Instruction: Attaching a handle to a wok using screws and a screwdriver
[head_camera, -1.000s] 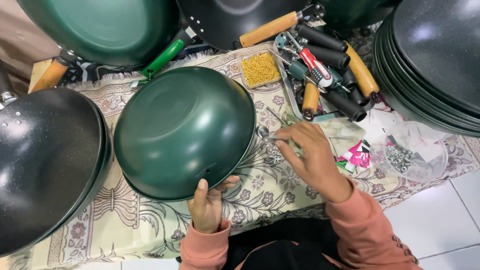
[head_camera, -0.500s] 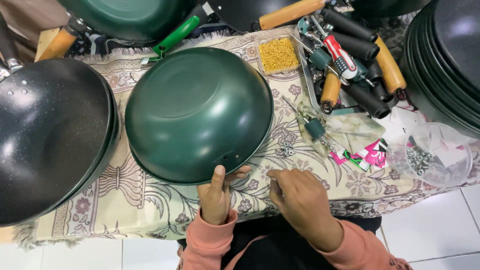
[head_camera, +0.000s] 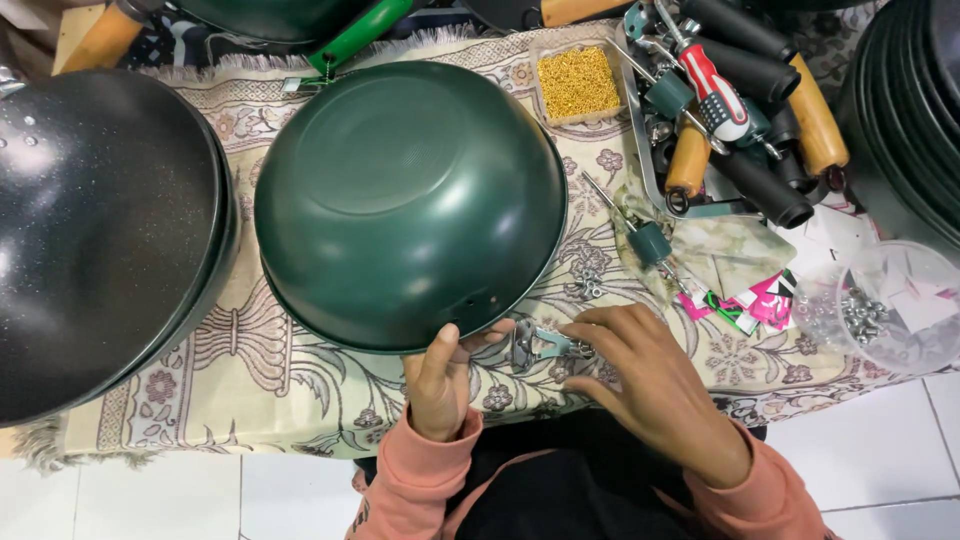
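An upturned dark green pan body (head_camera: 405, 200) lies on a patterned cloth (head_camera: 290, 385). My left hand (head_camera: 440, 385) grips its near rim, thumb on the outside next to two small holes. My right hand (head_camera: 650, 385) holds a small grey metal bracket (head_camera: 535, 343) in its fingertips just right of that rim. Both sleeves are salmon pink.
Stacked black pans (head_camera: 100, 230) sit at the left, more (head_camera: 905, 110) at the right. A tray of gold rivets (head_camera: 580, 82), a tray of handles and screwdrivers (head_camera: 740, 110), a loose screwdriver (head_camera: 640, 235) and a clear bowl of screws (head_camera: 880, 310) lie behind. White floor tiles lie below.
My right hand came back from the far right of the cloth to the pan's near rim, now with the bracket in its fingers. The left hand stayed on the rim.
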